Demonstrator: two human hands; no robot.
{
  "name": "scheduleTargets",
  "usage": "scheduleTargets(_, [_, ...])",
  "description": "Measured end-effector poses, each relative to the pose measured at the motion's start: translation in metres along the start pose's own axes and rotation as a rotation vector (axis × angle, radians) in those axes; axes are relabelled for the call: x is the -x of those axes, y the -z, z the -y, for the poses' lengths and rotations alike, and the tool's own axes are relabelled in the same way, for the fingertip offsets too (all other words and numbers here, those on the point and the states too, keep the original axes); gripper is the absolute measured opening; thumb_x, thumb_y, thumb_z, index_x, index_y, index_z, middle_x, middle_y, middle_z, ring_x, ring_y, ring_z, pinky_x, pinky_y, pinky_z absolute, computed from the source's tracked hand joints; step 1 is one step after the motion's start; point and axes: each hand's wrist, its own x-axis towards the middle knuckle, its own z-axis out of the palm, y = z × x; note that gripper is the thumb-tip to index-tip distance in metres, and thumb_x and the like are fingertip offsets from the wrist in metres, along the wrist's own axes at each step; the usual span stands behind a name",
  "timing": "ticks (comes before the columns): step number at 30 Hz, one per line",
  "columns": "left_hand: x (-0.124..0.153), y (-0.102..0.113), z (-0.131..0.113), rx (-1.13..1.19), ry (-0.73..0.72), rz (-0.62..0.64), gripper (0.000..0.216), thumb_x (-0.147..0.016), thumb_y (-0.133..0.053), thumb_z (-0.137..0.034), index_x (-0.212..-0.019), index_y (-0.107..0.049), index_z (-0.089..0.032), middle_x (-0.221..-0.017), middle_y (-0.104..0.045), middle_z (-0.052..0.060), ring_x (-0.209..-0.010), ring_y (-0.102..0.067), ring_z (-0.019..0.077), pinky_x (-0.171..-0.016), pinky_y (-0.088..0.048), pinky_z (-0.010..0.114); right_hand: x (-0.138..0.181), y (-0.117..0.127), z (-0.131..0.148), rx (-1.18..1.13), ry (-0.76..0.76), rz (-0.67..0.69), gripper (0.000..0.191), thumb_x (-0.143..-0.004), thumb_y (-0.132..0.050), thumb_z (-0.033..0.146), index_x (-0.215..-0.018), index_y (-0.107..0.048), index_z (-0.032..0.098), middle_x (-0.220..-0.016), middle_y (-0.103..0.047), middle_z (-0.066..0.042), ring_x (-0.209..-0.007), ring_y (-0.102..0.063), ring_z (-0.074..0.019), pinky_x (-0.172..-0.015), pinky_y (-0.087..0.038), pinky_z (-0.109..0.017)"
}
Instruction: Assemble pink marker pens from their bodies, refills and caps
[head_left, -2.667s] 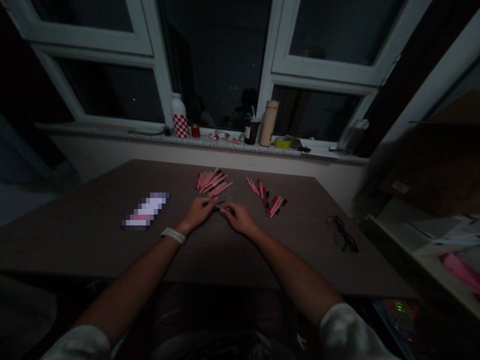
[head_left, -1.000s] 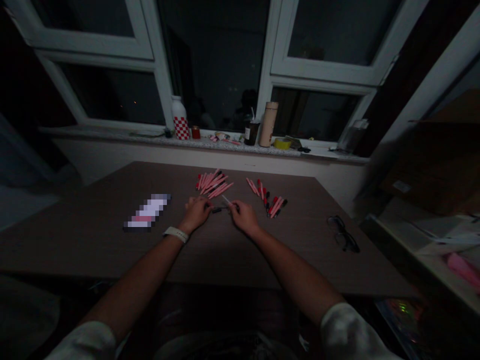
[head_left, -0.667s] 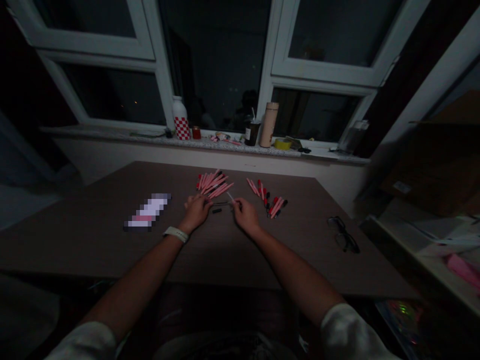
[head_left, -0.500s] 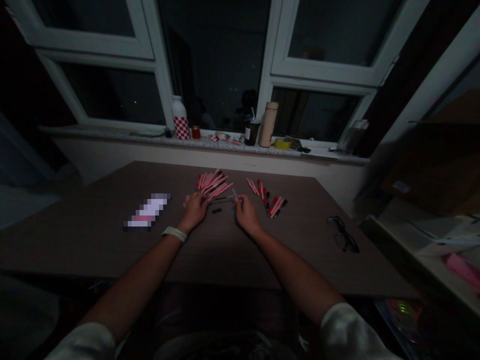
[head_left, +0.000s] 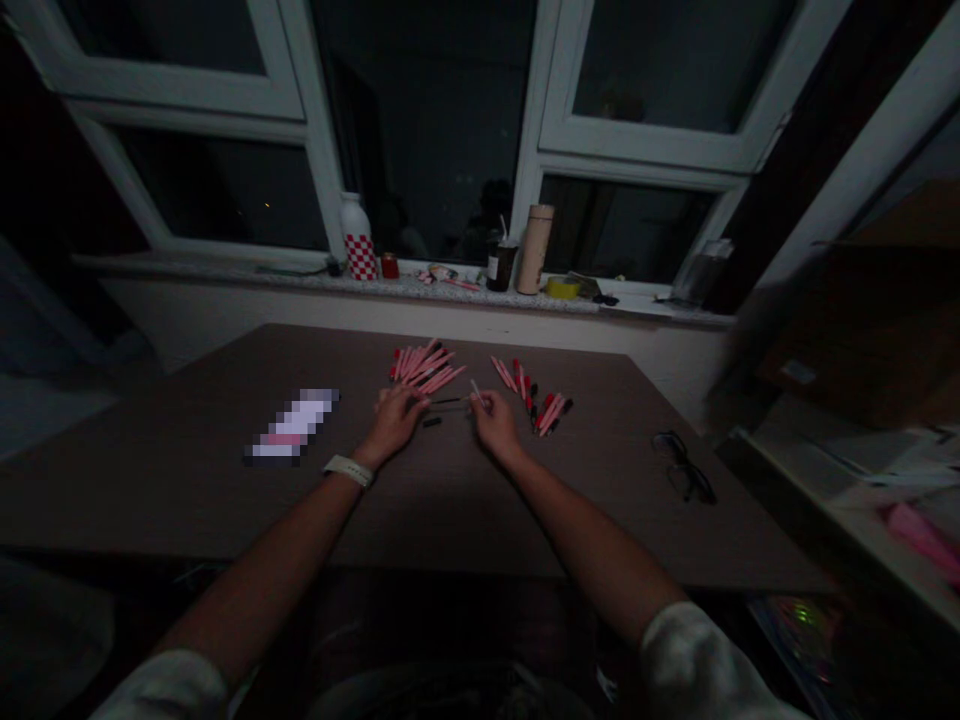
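Observation:
My left hand point(head_left: 394, 418) rests on the brown table point(head_left: 187, 440), its fingers closed on the near end of a thin dark pen refill point(head_left: 448, 401). My right hand point(head_left: 491, 420) pinches a pale pen barrel point(head_left: 475, 391) that points up and away. A small black cap point(head_left: 431, 422) lies loose between the hands. A heap of pink pens point(head_left: 424, 366) lies just beyond my left hand. A second scatter of pink, red and black pens point(head_left: 534, 394) lies right of my right hand. The room is dim.
A pixelated oblong point(head_left: 292, 425) lies at the table's left, black glasses point(head_left: 680, 468) at its right. The windowsill holds a checked bottle point(head_left: 358, 237), a tan tube point(head_left: 535, 248), a dark cup point(head_left: 500, 264) and a yellow tape roll point(head_left: 563, 287). Shelving point(head_left: 862, 480) stands at right.
The hands held one pen together, then drew apart. The right hand lifted the pale barrel off to the right; a black cap now lies on the table between them.

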Motion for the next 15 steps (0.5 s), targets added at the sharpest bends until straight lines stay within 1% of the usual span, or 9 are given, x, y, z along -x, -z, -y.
scheduleTargets(3, [-0.001,-0.002,0.004,0.068,-0.005,-0.018,0.023,-0.089,-0.061,-0.040,-0.093,-0.069,-0.019,-0.108,-0.070,0.011,-0.109,-0.056,0.0297,-0.103,-0.038,0.047,-0.002,-0.003,0.002,-0.125,-0.050,0.014,0.026,-0.088,-0.059,0.046,-0.086,-0.062,0.020,-0.075,-0.070,-0.002,-0.074,-0.066,-0.0179,-0.074,-0.048,-0.028])
scheduleTargets(6, [-0.003,-0.005,0.006,0.163,0.039,-0.033,0.029,-0.088,-0.060,-0.045,-0.093,-0.069,-0.018,-0.099,-0.071,0.011,-0.101,-0.059,0.0289,-0.096,-0.044,0.045,-0.001,-0.002,0.012,-0.204,-0.125,0.009,0.028,-0.085,-0.061,0.047,-0.079,-0.061,0.020,-0.072,-0.069,-0.002,-0.070,-0.064,-0.0169,-0.069,-0.046,-0.027])
scheduleTargets(8, [-0.005,-0.005,0.005,0.261,0.073,-0.039,0.033,-0.086,-0.062,-0.049,-0.093,-0.070,-0.018,-0.097,-0.072,0.010,-0.095,-0.062,0.0275,-0.091,-0.047,0.042,0.000,-0.001,0.018,-0.245,-0.141,0.012,0.028,-0.084,-0.063,0.046,-0.075,-0.060,0.020,-0.071,-0.069,-0.002,-0.070,-0.063,-0.0165,-0.068,-0.045,-0.026])
scheduleTargets(11, [-0.006,-0.003,-0.003,0.469,0.125,-0.018,0.038,-0.081,-0.070,-0.054,-0.091,-0.070,-0.017,-0.098,-0.074,0.010,-0.091,-0.066,0.0249,-0.086,-0.050,0.037,0.002,0.001,0.025,-0.302,-0.149,0.033,0.030,-0.083,-0.065,0.047,-0.073,-0.061,0.020,-0.070,-0.067,-0.001,-0.067,-0.060,-0.0149,-0.064,-0.043,-0.025])
scheduleTargets(15, [-0.003,0.005,-0.021,0.678,0.226,0.031,0.045,-0.069,-0.084,-0.054,-0.091,-0.071,-0.017,-0.096,-0.075,0.010,-0.088,-0.069,0.0228,-0.080,-0.052,0.032,0.004,-0.001,0.026,-0.373,-0.202,0.076,0.035,-0.082,-0.067,0.053,-0.074,-0.060,0.020,-0.063,-0.060,0.002,-0.054,-0.049,-0.0108,-0.053,-0.035,-0.023])
